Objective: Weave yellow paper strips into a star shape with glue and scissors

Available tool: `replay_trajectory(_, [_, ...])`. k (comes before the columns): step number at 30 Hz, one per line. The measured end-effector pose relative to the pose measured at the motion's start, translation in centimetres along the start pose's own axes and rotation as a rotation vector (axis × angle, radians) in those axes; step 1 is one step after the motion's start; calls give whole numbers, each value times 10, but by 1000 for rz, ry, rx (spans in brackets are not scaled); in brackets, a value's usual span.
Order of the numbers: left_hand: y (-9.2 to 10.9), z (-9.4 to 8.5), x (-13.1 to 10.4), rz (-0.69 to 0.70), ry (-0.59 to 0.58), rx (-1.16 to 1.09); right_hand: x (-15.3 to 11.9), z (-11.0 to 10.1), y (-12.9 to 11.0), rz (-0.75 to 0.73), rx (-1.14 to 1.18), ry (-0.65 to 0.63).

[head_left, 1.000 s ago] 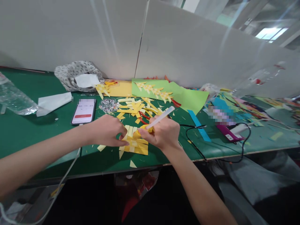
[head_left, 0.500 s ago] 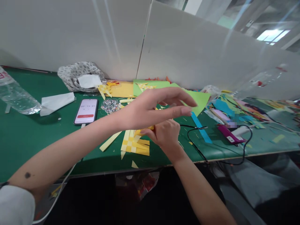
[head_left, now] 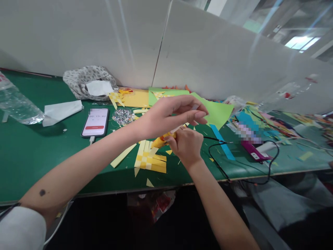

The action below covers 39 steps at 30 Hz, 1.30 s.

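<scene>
Head view: right hand (head_left: pixel 187 144) is wrapped around a yellow glue gun (head_left: pixel 159 141), fingers closed on its grip, nozzle end pointing left, over the upper right part of the woven paper piece (head_left: pixel 148 161); can't tell if it touches. Woven paper piece lies flat near the front edge of the green table (head_left: pixel 52 149), yellow and pale checks, loose strip ends toward the back and right. Left hand (head_left: pixel 166 116) is above the right one, fingers curled, thumb near fingertips; whether they grip anything, can't tell. Pale strip (head_left: pixel 123 156) lies just left of the weave; triangular scrap (head_left: pixel 149 183) sits at the front edge. Phone (head_left: pixel 95 122) is left of the hands, water bottle (head_left: pixel 19 100) toward the left end, green paper sheets (head_left: pixel 220 113) near the back edge, blue strip (head_left: pixel 222 142) right of the hands.
</scene>
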<state>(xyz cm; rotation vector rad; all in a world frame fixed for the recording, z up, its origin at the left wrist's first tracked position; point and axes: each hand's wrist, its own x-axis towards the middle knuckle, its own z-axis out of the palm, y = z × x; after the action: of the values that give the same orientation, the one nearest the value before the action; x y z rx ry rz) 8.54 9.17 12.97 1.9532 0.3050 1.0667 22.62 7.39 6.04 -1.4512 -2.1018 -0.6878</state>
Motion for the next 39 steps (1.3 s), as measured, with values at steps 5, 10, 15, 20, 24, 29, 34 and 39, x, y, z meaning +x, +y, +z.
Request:
replay_trajectory(5, [-3,3,1,1,10,92,-1,0,1,31,-15,53])
replay_trajectory(10, [-7,7,-2,19,25,215,-1,2,2,26,-28,124])
replay_trajectory(15, [-12,8,-4,41,46,270,0,3,1,40,9,102])
replay_trajectory(20, [-15,3,-5,19,65,209,0,6,3,93,1,49])
replay_trajectory(24, [-15,-2,-7,-1,76,180,0,6,4,123,-17,-2])
replay_trajectory(29, [-18,0,-10,-2,107,256,-1,7,2,150,26,-38])
replay_trajectory(34, [-19,5,-12,4,86,294,-1,10,0,112,3,2])
replay_trajectory(39, [-20,5,-12,15,74,273,-2,12,0,83,-30,21])
